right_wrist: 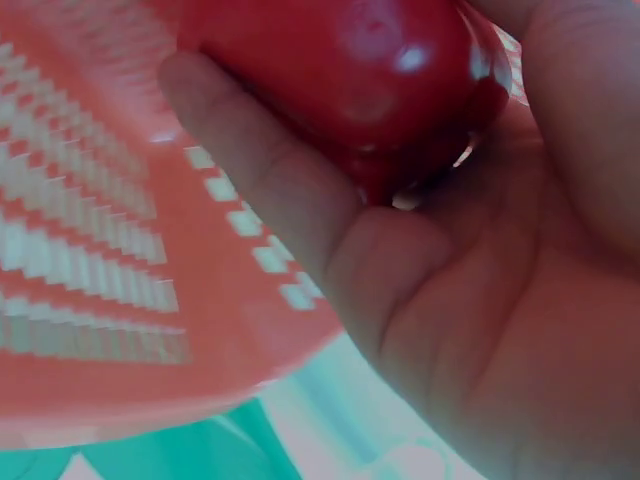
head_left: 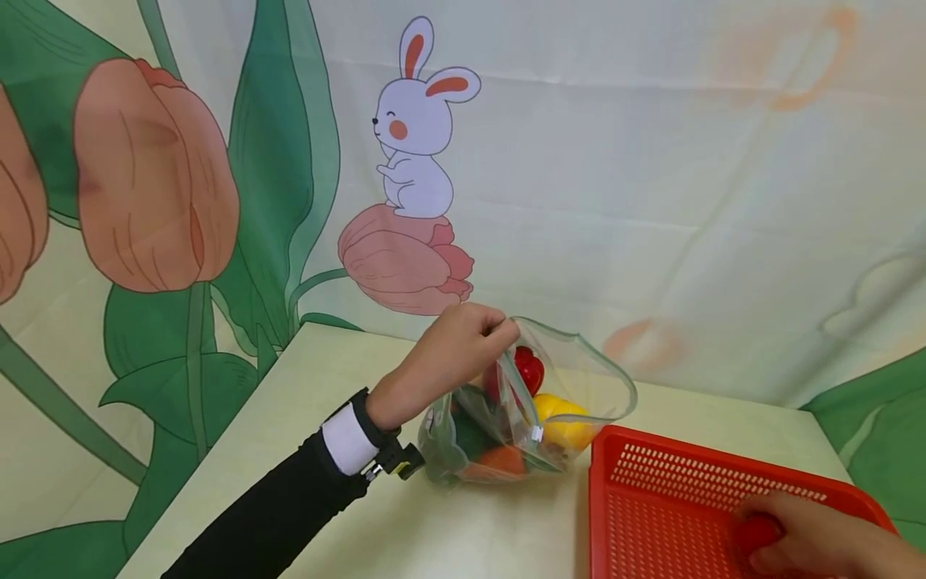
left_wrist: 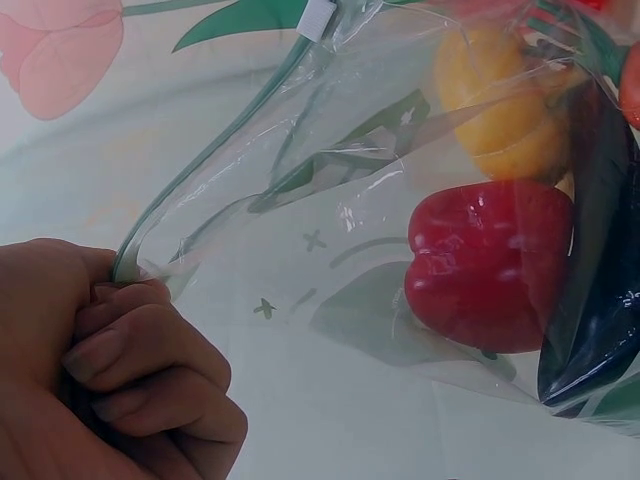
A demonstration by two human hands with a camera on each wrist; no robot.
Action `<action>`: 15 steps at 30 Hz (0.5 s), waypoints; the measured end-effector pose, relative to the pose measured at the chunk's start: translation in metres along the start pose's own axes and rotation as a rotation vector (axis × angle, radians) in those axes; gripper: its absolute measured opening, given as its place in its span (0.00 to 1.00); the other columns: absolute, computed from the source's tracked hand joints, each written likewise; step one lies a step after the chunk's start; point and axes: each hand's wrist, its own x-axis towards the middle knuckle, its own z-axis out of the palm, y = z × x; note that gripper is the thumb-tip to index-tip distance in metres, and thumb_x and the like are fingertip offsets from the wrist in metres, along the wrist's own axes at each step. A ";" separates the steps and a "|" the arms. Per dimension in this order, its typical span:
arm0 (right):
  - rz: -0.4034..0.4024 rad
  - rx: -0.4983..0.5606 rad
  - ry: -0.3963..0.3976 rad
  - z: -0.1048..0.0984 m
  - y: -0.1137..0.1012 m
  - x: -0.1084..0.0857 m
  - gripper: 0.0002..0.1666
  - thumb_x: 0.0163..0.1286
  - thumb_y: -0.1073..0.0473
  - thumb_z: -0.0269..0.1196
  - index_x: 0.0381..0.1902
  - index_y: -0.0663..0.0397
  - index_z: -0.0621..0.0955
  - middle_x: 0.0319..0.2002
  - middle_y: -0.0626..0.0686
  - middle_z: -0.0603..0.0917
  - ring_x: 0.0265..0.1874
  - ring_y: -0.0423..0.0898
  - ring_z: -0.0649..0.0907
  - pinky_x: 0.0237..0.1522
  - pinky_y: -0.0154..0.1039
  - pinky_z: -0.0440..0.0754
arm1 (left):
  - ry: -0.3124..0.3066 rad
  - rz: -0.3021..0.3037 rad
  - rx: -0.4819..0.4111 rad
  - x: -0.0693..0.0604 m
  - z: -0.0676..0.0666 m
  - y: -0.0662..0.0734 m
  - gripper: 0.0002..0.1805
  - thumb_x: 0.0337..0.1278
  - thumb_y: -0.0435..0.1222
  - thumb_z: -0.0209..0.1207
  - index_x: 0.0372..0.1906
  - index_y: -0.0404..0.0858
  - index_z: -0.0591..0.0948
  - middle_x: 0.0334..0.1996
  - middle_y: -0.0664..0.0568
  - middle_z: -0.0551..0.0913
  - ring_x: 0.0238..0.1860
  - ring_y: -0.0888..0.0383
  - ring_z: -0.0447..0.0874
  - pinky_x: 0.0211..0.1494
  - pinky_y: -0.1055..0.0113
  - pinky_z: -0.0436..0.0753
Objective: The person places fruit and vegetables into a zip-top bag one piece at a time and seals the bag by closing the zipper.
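A clear zip bag [head_left: 456,462] with a green edge stands on the table, its mouth open toward the right. My left hand [head_left: 463,354] pinches the rim of the bag at its upper left. Inside the bag are a red bell pepper [left_wrist: 490,265], a yellow bell pepper [left_wrist: 500,115], a long dark glossy vegetable [left_wrist: 590,250] and an orange piece [head_left: 504,461], partly veiled by the plastic. Over the red basket [head_left: 599,507], my right hand [head_left: 810,535] grips a glossy red, rounded fruit or vegetable [right_wrist: 350,80]; the fingers hide part of it, so its kind is unclear.
The red perforated basket stands right of the bag, its near side cut off by the frame. A pale tabletop [head_left: 405,523] lies beneath both. Behind it hangs a cloth backdrop [head_left: 579,201] printed with tulips and a rabbit.
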 end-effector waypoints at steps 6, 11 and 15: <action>-0.345 -0.191 0.051 -0.014 -0.037 -0.015 0.32 0.61 0.50 0.67 0.60 0.55 0.73 0.52 0.57 0.76 0.43 0.49 0.76 0.34 0.38 0.80 | 0.003 0.003 0.007 0.000 0.000 0.003 0.22 0.63 0.45 0.46 0.14 0.41 0.66 0.13 0.55 0.57 0.15 0.59 0.57 0.20 0.67 0.55; -0.505 -0.281 0.282 -0.012 -0.082 -0.036 0.33 0.59 0.43 0.67 0.61 0.42 0.72 0.54 0.53 0.76 0.42 0.45 0.78 0.32 0.33 0.79 | -0.014 -0.004 -0.014 -0.001 0.000 0.003 0.21 0.63 0.44 0.46 0.14 0.41 0.65 0.14 0.55 0.57 0.16 0.59 0.57 0.21 0.67 0.55; -0.572 -0.265 0.444 -0.008 -0.121 -0.050 0.35 0.58 0.41 0.68 0.62 0.36 0.70 0.54 0.51 0.76 0.43 0.47 0.79 0.31 0.34 0.80 | -0.018 -0.012 -0.019 -0.001 0.000 0.003 0.21 0.63 0.43 0.45 0.14 0.40 0.65 0.14 0.55 0.57 0.16 0.59 0.56 0.21 0.67 0.55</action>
